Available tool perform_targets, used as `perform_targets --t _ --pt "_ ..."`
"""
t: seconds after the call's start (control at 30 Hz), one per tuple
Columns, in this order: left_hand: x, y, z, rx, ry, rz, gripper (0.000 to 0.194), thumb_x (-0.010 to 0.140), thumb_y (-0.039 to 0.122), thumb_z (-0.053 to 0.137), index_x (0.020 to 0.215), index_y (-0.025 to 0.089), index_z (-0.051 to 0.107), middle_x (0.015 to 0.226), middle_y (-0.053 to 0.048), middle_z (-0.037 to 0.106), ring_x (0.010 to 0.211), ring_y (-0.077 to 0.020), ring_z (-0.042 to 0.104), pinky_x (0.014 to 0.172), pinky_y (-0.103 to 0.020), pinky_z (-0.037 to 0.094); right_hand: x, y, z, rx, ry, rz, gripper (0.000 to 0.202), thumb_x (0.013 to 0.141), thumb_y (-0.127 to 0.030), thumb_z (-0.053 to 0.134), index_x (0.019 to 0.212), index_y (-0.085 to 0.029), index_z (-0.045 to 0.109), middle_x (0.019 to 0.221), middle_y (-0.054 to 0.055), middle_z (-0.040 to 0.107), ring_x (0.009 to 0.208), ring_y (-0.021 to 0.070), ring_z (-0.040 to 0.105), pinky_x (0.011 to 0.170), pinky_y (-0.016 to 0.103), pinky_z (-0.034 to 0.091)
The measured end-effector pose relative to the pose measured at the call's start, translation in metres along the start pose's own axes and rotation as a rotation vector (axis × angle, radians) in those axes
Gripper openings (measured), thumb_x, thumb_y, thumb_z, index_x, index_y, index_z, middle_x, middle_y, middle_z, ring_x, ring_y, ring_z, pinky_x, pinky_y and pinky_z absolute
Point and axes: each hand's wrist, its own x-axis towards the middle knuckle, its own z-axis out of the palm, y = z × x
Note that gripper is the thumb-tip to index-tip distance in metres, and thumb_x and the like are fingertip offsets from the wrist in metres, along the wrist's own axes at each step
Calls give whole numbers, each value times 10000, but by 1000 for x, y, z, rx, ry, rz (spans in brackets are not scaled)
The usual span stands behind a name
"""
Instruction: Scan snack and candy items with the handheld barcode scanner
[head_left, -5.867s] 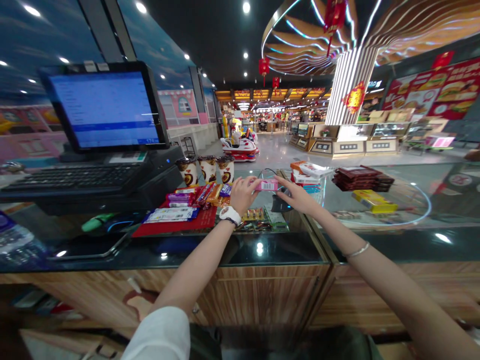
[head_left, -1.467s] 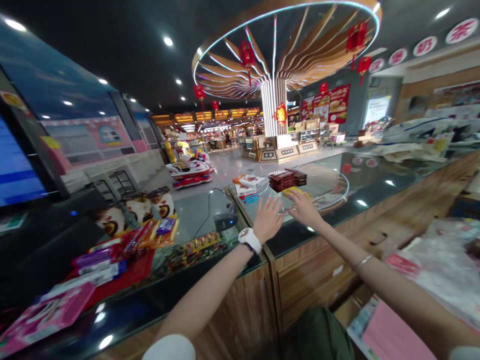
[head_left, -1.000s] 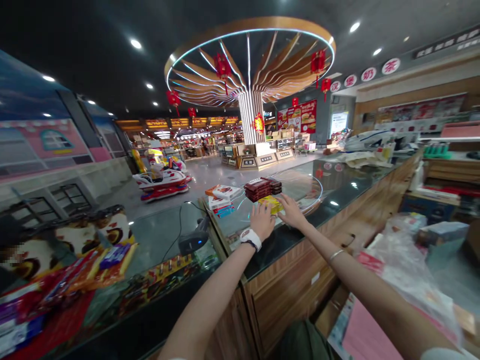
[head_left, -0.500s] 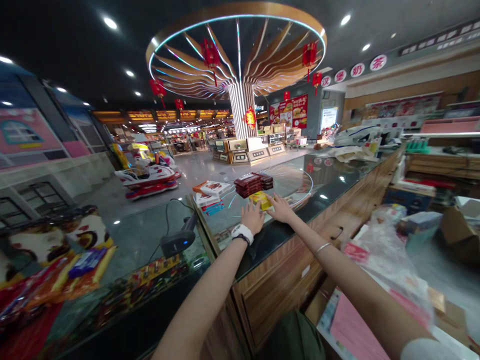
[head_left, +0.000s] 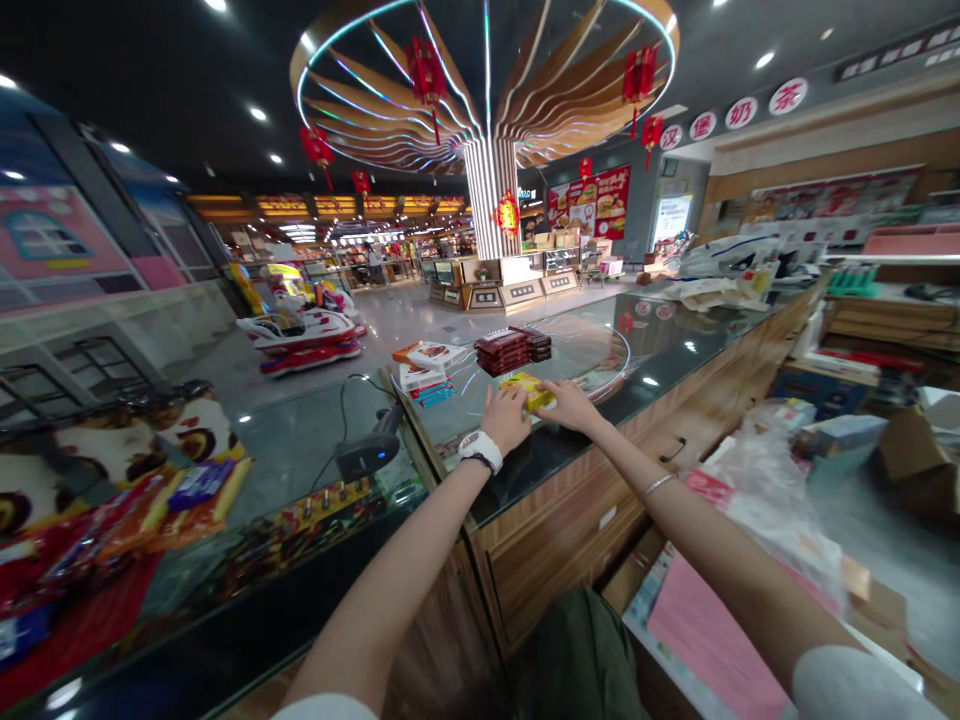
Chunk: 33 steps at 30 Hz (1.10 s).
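Both hands are at a small stack of yellow packets (head_left: 528, 388) on the glass counter top (head_left: 457, 425). My left hand (head_left: 508, 418), with a white watch on its wrist, has its fingers bent against the stack's left side. From the right, my right hand (head_left: 568, 406) presses its fingers on the other end, with the thumb side nearest me. The fingers partly cover the packets. Just behind them lie stacked dark red packets (head_left: 501, 352) and a darker brown stack (head_left: 538, 345). White and orange boxes (head_left: 431, 355) with blue packets (head_left: 433, 394) sit to the left.
A black barcode scanner (head_left: 371, 452) stands left of my left hand. Bagged snacks (head_left: 202, 490) cover the counter at far left. Wooden drawers (head_left: 555, 560) front the counter below my arms. Plastic bags (head_left: 780, 490) and an open carton (head_left: 919, 450) are at the right.
My right hand's fingers, more spread before, are now drawn in against the yellow packets. The left hand stays at their left side. The camera view has tilted slightly down.
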Motion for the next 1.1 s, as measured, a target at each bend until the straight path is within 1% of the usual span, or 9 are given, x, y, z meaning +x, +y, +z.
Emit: perform_targets --t 0.13,0.23,0.43,0.57,0.7,0.77,0.87,0.97,1.1 --pt "-16 1 -14 20 -17 55 412 791 107 588 1188 211 626 1350 -105 641 1325 -283 522 1238 -592 196 -13 -5 -6 1 6 -29 507 848 -523 672 1246 -215 614 1153 127 686 1132 299 630 970 418 434" --pt "-30 3 -24 19 -42 87 465 791 102 564 1239 213 624 1381 -94 623 1334 -276 509 1242 -592 189 -24 -12 -9 -25 47 -23 500 847 -573 657 1197 -216 643 1140 140 680 1123 320 627 958 446 439" --pt "-58 5 -39 -6 -66 140 551 805 120 540 1341 237 591 1402 -71 608 1363 -268 475 1251 -585 171 -41 -23 -8 42 120 -57 480 815 -544 693 1159 -210 669 1094 124 695 1042 281 653 944 403 459" --pt "-71 3 -42 -6 -80 157 526 866 168 519 1387 234 550 1453 -71 564 1396 -267 445 1255 -579 160 -48 -24 -3 94 230 -86 437 759 -534 734 1051 -209 719 1041 113 715 1041 299 652 1052 490 394" --pt "-80 -2 -48 14 -78 162 529 890 176 514 1418 210 504 1487 -83 524 1427 -264 409 1250 -579 181 -48 -29 0 199 335 -120 400 750 -528 730 1006 -220 736 1032 103 724 1076 315 644 1123 593 297" --pt "-85 -7 -54 30 -39 178 543 886 162 529 1425 211 490 1485 -85 520 1434 -258 399 1250 -578 180 -45 -36 -1 265 368 -144 413 747 -529 729 1026 -225 734 1056 104 724 1105 323 635 1126 620 281" --pt "-92 -22 -69 85 59 207 548 884 136 537 1424 210 484 1475 -96 525 1445 -256 386 1256 -567 172 -35 -52 -6 362 367 -201 453 728 -531 746 1066 -230 727 1123 107 717 1131 327 626 1129 625 280" --pt "-101 -43 -84 158 146 217 518 893 116 519 1400 220 507 1445 -91 553 1445 -255 389 1259 -557 178 -23 -75 -12 423 339 -288 452 739 -514 748 1092 -234 719 1177 106 708 1169 316 611 1151 591 271" --pt "-119 -76 -103 213 245 152 406 909 125 510 1287 243 598 1323 -70 644 1397 -254 454 1252 -573 198 -8 -111 -12 438 282 -401 446 748 -483 761 1117 -237 715 1222 109 692 1205 313 594 1150 559 286"
